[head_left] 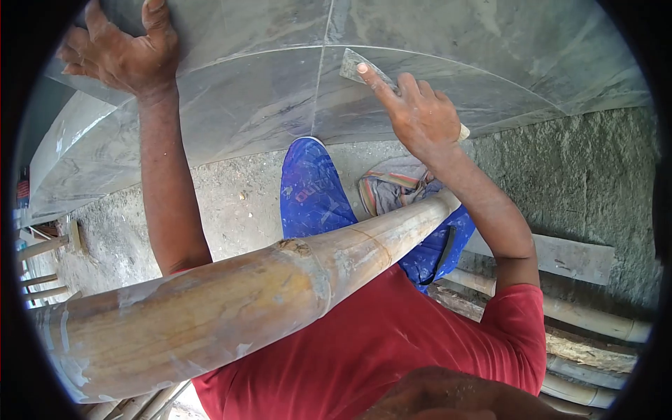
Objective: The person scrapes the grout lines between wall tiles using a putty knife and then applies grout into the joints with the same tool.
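My left hand (129, 59) lies spread against the grey tiled surface (245, 91) at the upper left, with nothing in it. My right hand (423, 115) is wrapped round a putty knife (355, 64), its index finger stretched along the blade. Part of the light handle end shows below the right hand's outer edge. The blade rests at or very near the tiles, just right of where a vertical joint meets a long curved joint. Pale lines run along these joints.
A thick bamboo pole (210, 301) crosses diagonally in front of my red shirt. Blue trousers (311, 189) cover my knees, close to the tiles. A striped cloth (395, 182) lies by the rough concrete wall (574, 182). Several bamboo poles (595, 318) and a board (570, 259) are at the right.
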{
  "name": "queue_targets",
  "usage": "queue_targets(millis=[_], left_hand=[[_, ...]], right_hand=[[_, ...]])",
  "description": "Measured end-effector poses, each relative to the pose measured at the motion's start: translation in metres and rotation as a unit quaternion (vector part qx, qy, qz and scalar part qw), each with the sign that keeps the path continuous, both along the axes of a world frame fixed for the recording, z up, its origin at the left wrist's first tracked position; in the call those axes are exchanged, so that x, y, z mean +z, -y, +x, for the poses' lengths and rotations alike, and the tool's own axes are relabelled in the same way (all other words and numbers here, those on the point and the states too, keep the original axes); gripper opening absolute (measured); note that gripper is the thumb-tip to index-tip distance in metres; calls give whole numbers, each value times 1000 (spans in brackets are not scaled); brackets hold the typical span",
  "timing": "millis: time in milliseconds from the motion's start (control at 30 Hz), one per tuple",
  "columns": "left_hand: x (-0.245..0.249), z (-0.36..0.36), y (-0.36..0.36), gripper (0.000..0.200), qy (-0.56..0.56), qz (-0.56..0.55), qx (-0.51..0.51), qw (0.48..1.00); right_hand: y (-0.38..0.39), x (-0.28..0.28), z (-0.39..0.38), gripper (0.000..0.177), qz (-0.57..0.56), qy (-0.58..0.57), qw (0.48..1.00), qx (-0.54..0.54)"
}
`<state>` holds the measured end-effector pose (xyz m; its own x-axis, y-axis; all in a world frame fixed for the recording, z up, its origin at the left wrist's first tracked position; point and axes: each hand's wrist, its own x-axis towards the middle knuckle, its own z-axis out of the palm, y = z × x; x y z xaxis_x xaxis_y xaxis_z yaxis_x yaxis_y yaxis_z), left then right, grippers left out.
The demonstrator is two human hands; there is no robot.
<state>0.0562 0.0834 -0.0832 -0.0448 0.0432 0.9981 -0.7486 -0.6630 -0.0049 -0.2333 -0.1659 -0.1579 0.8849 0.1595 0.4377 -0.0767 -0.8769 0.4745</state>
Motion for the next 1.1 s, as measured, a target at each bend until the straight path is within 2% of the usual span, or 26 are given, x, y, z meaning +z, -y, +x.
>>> queue_targets(millis=[67,167,233,467,567,633,767,867,933,1033,1100], left_hand=[[-2,0,-2,87,-14,-11,-3,1000],[-2,3,2,88,1,8,-11,1000],[-3,2,-1,89,-2,-5,11,1000],[-4,3,0,89,7,-3,13,1000],[-4,4,-3,89,7,-2,22,1000],[-5,4,1,89,11,-2,18,1000],[-4,8,-6,89,16,-2,31,999],[-6,10,-2,89,20,1,30,999],[-8,8,0,89,20,0,32,999],[-5,8,-8,90,13,9,49,999],[-6,7,-2,93,-8,-9,3,1000]], right_hand=[[0,-3,0,85,5,-3,1000,-14],[-1,-4,0,84,-1,32,999,13],[2,0,-6,73,-10,-7,1000,-15],[-3,-5,2,71,-10,28,999,28],[-4,-7,1,71,5,-7,1000,-15],[-11,-8,10,71,-1,22,999,25],[-2,-8,4,71,6,16,1000,22],[-3,-11,-2,71,-2,-15,1000,-24],[-8,-15,7,71,9,28,999,27],[-1,-14,0,70,18,14,1000,9],[-4,-16,4,70,19,5,1000,14]])
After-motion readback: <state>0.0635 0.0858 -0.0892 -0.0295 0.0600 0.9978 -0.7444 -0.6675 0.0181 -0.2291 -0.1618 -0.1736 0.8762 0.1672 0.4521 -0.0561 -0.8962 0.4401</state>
